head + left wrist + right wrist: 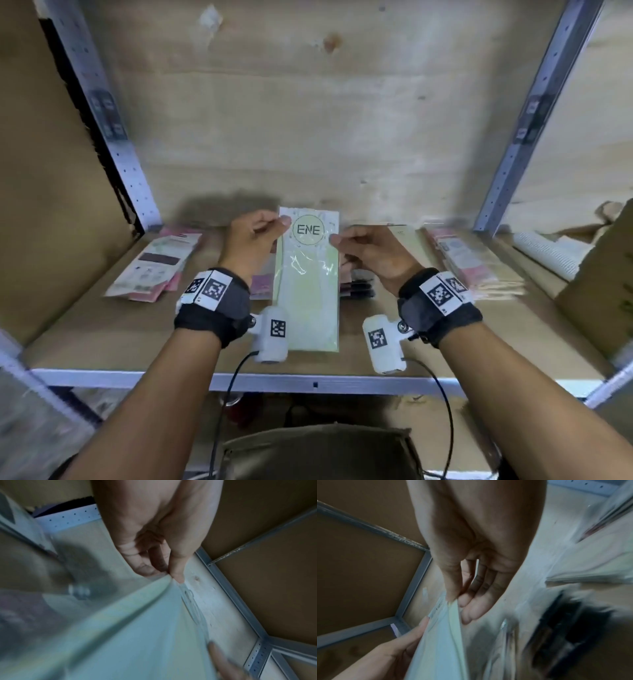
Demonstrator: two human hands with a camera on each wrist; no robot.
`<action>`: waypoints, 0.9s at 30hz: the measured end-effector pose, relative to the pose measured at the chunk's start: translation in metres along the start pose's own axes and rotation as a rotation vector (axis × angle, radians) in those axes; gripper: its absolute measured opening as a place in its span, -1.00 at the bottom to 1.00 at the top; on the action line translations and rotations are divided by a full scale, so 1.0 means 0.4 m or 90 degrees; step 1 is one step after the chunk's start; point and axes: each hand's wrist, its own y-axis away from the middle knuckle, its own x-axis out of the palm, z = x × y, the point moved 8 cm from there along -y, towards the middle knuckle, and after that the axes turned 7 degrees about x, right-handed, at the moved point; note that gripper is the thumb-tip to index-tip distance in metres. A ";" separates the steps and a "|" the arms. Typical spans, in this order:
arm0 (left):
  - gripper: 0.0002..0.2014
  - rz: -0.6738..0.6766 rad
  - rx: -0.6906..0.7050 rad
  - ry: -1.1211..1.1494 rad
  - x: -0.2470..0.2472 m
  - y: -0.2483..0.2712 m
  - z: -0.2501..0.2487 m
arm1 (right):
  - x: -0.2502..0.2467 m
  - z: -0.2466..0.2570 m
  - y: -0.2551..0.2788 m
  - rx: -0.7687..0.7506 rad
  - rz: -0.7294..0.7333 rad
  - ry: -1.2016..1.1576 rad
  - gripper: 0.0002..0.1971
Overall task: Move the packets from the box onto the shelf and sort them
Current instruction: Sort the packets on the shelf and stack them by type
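Observation:
A long pale green packet point(308, 284) marked "ENE" hangs upright above the shelf board point(137, 329), held by both hands near its top. My left hand point(253, 236) pinches its upper left edge between thumb and fingers; the left wrist view shows that hand point(171, 573) on the packet point(137, 622). My right hand point(363, 246) pinches the upper right edge, and in the right wrist view that hand point(458, 601) grips the packet point(440, 635). Its lower end reaches toward the shelf's front.
Pink and white packets point(154, 267) lie on the shelf at the left. A thick stack of pinkish packets point(472, 260) lies at the right, and dark packets point(356, 287) sit behind the held one. A cardboard box point(603, 284) stands at the far right. Metal uprights point(113, 137) frame the bay.

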 end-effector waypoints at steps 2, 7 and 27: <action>-0.97 -0.026 -0.039 0.057 0.015 -0.006 0.022 | -0.010 -0.056 0.011 0.061 0.043 0.009 -0.75; -0.90 -0.046 -0.110 0.093 0.050 -0.027 0.075 | -0.033 -0.103 0.022 0.112 0.129 0.042 -0.81; -0.69 0.184 -0.175 0.157 0.308 0.094 0.072 | -0.190 -0.098 0.027 0.064 0.019 -0.040 -0.59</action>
